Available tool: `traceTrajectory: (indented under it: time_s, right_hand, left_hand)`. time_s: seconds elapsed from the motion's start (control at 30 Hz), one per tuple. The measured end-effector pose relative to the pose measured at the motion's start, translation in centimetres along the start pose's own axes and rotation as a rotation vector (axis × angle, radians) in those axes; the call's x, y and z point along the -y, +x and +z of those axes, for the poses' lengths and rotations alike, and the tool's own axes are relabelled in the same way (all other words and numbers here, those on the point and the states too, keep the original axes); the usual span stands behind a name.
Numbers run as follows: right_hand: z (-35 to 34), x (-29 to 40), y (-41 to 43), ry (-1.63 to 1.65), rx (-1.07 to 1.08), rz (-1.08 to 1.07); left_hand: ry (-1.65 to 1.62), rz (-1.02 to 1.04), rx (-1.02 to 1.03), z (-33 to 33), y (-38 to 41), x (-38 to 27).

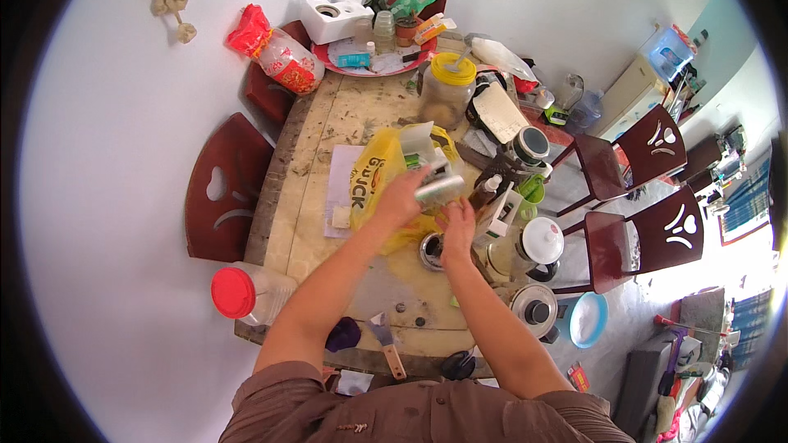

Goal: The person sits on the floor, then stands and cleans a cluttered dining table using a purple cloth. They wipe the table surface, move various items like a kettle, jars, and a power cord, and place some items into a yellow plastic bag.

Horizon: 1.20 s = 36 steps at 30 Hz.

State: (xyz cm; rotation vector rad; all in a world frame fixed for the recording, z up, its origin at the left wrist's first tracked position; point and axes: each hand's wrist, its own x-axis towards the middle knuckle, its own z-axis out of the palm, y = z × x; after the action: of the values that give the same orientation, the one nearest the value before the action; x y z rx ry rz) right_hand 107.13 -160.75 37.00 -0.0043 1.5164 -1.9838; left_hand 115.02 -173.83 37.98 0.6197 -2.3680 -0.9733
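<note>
A blurred, shiny silvery object (pixel 439 189), perhaps a jar or lid, is tilted above the table. My left hand (pixel 399 200) grips its left end. My right hand (pixel 457 226) is just below it, fingers bent and fingertips close to its lower side; whether they touch it is unclear. Behind my hands lies an open yellow plastic bag (pixel 377 166) with printed lettering, and a white box (pixel 418 141) stands up in its mouth. Near my right wrist sits a small round metal-rimmed container (pixel 431 251) with dark contents. A paper sheet (pixel 342 178) lies partly under the bag.
Right of my hands crowd a brown spray bottle (pixel 485 192), an open carton (pixel 500 212), a glass pot with white lid (pixel 542 241) and a kettle (pixel 534 311). A yellow-lidded jar (pixel 449 89) stands behind. Nearer lie a scraper (pixel 388 344) and a red-lidded jar (pixel 237 293).
</note>
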Motion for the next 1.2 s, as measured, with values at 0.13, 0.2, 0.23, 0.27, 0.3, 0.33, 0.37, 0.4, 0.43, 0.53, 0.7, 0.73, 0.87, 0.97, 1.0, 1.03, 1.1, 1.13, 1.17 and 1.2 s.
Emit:
traceTrajectory:
  time_s: [0.13, 0.2, 0.23, 0.27, 0.3, 0.33, 0.37, 0.4, 0.43, 0.53, 0.7, 0.73, 0.87, 0.97, 1.0, 1.03, 1.1, 1.13, 1.17, 1.2]
  right_hand:
    - [0.7, 3.0, -0.9, 0.155, -0.062, 0.085]
    - [0.3, 2.4, 0.0, 0.021, -0.086, 0.03]
    - [-0.1, 2.2, 0.5, -0.047, -0.101, -0.001]
    - [-0.7, 2.0, 0.8, -0.068, -0.099, -0.019]
    - [-0.8, 1.7, 0.6, -0.086, -0.087, -0.03]
    - [-0.9, 1.5, 0.5, -0.103, -0.076, -0.041]
    - [-1.2, 1.5, 0.4, -0.118, -0.073, -0.045]
    - [-1.0, 1.6, 0.0, -0.131, -0.066, -0.047]
    - [-0.9, 1.7, -0.2, -0.143, -0.06, -0.05]
    - [-1.1, 1.6, -0.3, -0.165, -0.05, -0.097]
    - [-0.9, 1.6, -1.0, -0.121, 0.015, -0.166]
    - [-1.2, 1.7, -0.8, -0.099, 0.012, -0.16]
    - [-2.1, 2.3, -0.3, -0.107, -0.037, -0.153]
    - [-2.5, 2.3, -0.3, -0.06, -0.079, -0.191]
    - [-2.3, 2.2, -0.3, -0.117, -0.077, -0.152]
    - [-2.2, 2.2, -0.4, -0.173, -0.075, -0.113]
    - [-1.6, 2.3, -0.8, -0.225, -0.074, -0.082]
    - [-1.1, 2.4, -1.5, -0.22, -0.075, -0.088]
    - [-0.7, 2.5, -2.0, -0.214, -0.075, -0.094]
    - [-0.8, 2.4, -2.1, -0.2, -0.072, -0.123]
  left_hand:
    - [0.004, 0.127, -0.025, 2.0, -2.3, -1.9]
    - [-0.097, 0.101, -0.049, 2.4, -2.7, -2.5]
    - [-0.12, 0.111, -0.015, 2.4, -2.7, -2.8]
    - [-0.145, 0.122, 0.019, 2.4, -2.6, -3.0]
    - [-0.16, 0.127, 0.05, 2.0, -2.7, -2.7]
    - [-0.348, 0.025, 0.091, 1.5, -2.5, -2.1]
    - [-0.536, -0.077, 0.134, 1.0, -1.9, -1.2]
    - [-0.72, -0.182, 0.174, 0.5, -1.4, -0.6]
    - [-0.682, -0.248, 0.155, 0.4, -0.7, -0.3]
    - [-0.393, -0.326, 0.088, 1.3, 1.5, -0.2]
    - [0.155, -0.185, 0.089, 2.2, 4.1, -1.5]
    - [0.124, -0.13, 0.035, 1.8, 4.5, -1.8]
    - [-0.402, -0.263, 0.187, -1.7, 5.7, -2.2]
    - [-0.795, -0.459, 0.032, -3.9, 5.8, -2.6]
    - [-0.874, -0.504, 0.015, -4.6, 5.6, -1.9]
    - [-0.953, -0.549, -0.001, -5.2, 5.4, -1.1]
    - [-1.031, -0.63, -0.027, -5.5, 5.1, 0.0]
    - [-1.029, -0.667, -0.037, -5.3, 4.9, 0.5]
    - [-1.027, -0.704, -0.048, -5.3, 4.7, 1.1]
    - [-1.062, -0.719, -0.077, -5.3, 4.6, 1.0]
